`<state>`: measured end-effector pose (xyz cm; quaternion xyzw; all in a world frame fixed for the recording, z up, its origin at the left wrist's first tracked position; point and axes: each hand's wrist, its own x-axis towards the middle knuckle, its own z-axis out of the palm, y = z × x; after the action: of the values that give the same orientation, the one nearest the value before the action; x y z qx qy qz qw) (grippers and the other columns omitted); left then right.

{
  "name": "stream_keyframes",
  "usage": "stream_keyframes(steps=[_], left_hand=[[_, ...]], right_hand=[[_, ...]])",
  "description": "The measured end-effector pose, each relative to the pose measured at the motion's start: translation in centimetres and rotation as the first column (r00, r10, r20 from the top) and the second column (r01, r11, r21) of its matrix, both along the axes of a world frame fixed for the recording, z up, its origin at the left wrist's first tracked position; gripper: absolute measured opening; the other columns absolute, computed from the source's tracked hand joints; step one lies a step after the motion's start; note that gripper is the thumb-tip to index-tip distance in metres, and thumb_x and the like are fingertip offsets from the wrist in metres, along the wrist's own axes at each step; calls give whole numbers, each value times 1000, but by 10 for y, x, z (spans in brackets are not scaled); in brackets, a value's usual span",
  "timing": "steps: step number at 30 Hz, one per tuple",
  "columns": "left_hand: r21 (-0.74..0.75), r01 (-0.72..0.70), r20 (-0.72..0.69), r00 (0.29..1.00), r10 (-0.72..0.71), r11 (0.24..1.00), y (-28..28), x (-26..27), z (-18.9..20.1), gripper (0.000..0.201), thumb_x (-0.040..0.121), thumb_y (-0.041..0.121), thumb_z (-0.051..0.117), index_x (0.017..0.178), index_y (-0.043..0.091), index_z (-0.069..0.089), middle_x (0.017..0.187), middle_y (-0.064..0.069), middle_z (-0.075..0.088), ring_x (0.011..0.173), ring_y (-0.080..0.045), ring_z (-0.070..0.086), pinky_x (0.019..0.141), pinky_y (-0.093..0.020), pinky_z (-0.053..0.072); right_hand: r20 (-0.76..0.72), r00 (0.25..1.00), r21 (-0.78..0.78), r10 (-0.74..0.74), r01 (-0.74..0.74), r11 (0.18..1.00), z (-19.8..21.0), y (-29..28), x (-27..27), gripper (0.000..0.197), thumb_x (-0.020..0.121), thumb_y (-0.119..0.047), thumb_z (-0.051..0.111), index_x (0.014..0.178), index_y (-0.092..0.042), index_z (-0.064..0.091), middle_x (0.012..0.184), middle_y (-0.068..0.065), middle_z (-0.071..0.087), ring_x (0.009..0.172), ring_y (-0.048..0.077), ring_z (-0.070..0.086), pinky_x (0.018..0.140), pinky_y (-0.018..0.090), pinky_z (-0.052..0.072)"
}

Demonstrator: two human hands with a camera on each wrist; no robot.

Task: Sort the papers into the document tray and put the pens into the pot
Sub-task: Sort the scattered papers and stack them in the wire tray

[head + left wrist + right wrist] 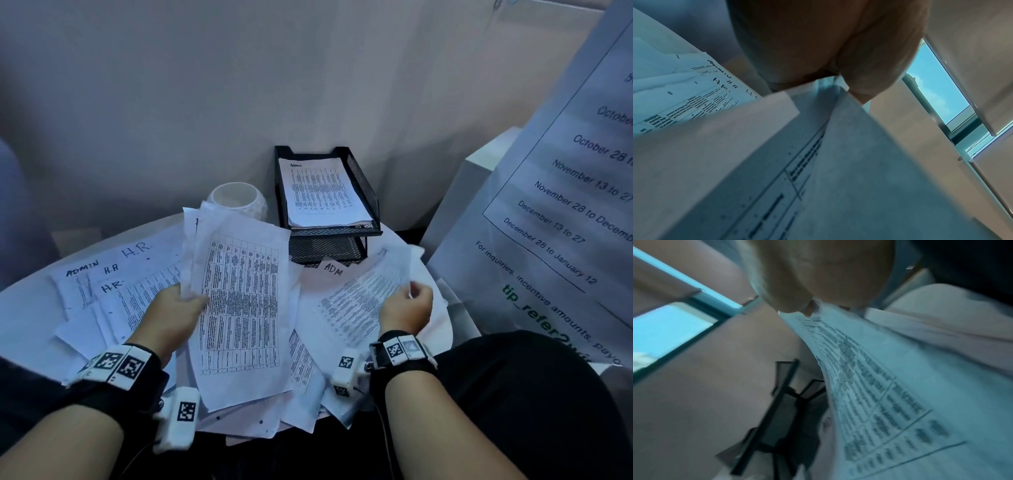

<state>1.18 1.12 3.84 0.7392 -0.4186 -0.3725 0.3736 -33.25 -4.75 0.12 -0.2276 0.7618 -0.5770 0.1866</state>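
Printed sheets lie scattered over a round white table (27, 308), some hand-marked "ADMIN" or "H.R". My left hand (178, 308) pinches a few table-printed sheets (239, 301) by their left edge and holds them lifted; the left wrist view shows those sheets (838, 162) from below. My right hand (409, 305) pinches the corner of another printed sheet (363, 298), raised off the pile; in the right wrist view the sheet (869, 386) hangs from the fingers (793, 305). A black mesh two-tier document tray (363, 192) stands at the back, papers marked "Admin" in its top tier. A white pot (239, 202) sits left of it. No pens show.
A large printed notice (565, 205) leans at the right, close to my right hand. A white box (472, 178) stands behind it. A pale wall closes the back. My dark-clad legs sit at the table's near edge.
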Motion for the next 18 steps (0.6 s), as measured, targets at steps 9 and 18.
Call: stream_keyframes(steps=[9,18], left_hand=[[-49,-97,55,994,99,994,1,1,8,19,99,18,60,80,15,60,66,-5,53,60,-23,49,62,-33,41],[-96,108,-215,968,-126,990,11,-12,31,12,95,11,68,98,1,75,89,-17,78,81,-33,75,79,-47,59]], right_hand=[[-102,847,-369,522,-520,770,110,-13,30,13,103,-15,58,91,-19,57,66,-9,61,52,-3,52,54,20,46],[472,668,-256,575,-520,815,41,-12,57,8,98,-4,58,98,-11,62,103,15,71,96,34,68,87,43,57]])
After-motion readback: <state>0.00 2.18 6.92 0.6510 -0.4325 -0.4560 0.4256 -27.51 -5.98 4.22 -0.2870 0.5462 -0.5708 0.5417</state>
